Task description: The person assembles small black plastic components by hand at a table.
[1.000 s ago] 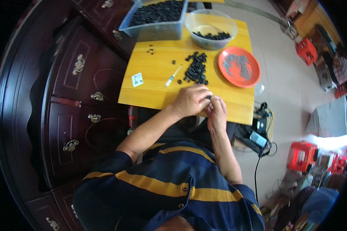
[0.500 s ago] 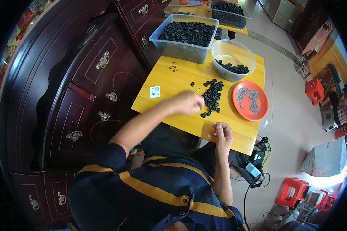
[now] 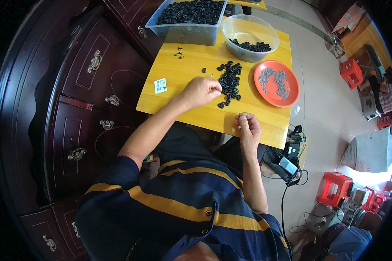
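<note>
My left hand [image 3: 200, 92] is closed in a pinch at the near left side of a pile of small black rings [image 3: 231, 80] on the yellow table. A thin pale stick [image 3: 211, 75] shows just past its knuckles; whether the hand holds it I cannot tell. My right hand [image 3: 250, 126] rests by the table's near edge, thumb pressed to curled fingers; anything between them is too small to make out. Right of the pile, an orange-red plate [image 3: 270, 99] bears many small grey pieces [image 3: 283, 89]. One black piece [image 3: 204, 70] lies apart, left of the pile.
A large clear bin [image 3: 183, 38] full of black pieces and a round clear tub [image 3: 252, 28] with fewer stand at the table's far side. A white label [image 3: 160, 85] and dark scraps [image 3: 178, 55] lie at left. Dark drawers [image 3: 87, 95] flank the table; red stools [image 3: 335, 189] stand right.
The whole view has shifted, so the table and its things appear higher in the picture. Both hands keep nearly the same places over the table, fingers still closed.
</note>
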The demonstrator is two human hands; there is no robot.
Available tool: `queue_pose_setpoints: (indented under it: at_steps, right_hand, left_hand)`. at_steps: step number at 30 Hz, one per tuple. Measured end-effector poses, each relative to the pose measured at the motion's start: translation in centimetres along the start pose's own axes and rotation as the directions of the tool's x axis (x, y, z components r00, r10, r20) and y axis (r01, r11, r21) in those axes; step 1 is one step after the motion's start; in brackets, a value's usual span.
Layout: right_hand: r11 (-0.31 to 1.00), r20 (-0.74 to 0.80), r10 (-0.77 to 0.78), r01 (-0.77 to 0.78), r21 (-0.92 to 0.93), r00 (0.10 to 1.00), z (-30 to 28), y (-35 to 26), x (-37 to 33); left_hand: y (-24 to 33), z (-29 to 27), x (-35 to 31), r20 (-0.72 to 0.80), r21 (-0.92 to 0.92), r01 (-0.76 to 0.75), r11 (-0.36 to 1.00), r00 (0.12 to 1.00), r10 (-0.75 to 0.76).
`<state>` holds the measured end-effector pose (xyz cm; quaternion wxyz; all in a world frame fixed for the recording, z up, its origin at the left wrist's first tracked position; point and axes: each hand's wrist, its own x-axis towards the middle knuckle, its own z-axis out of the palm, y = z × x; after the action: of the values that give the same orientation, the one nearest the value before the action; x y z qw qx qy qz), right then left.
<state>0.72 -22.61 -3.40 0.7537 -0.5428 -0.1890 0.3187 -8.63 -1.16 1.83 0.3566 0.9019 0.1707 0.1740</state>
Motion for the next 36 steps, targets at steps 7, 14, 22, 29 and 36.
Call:
queue_pose_setpoints:
  at_steps: [7,14,22,29,36]
  right_hand:
    - [0.998,0.022,0.008,-0.007,-0.054,1.000,0.0,-0.1,-0.2]
    - [0.998,0.038,0.020,-0.017,-0.064,0.999,-0.2,0.0,-0.2]
    - [0.996,0.014,0.019,-0.018,-0.085,1.000,-0.1,-0.1,-0.2]
    - [0.996,0.016,0.025,-0.023,-0.092,1.000,0.2,0.0,-0.1]
    - [0.999,0.008,0.012,-0.011,-0.051,1.000,0.4,0.0,0.0]
  left_hand:
    - [1.4,3.4,-2.1,-0.006,0.220,0.011,0.975,1.000,-0.010]
    - [0.7,4.5,-2.0,0.004,0.258,-0.007,0.966,1.000,0.006]
    - [0.2,4.8,-2.1,-0.165,0.348,-0.155,0.925,0.961,0.223]
    - [-0.8,4.8,-2.0,-0.180,0.377,-0.161,0.912,0.953,0.243]
    - [1.8,5.2,-2.4,-0.087,-0.391,0.079,0.917,0.989,-0.122]
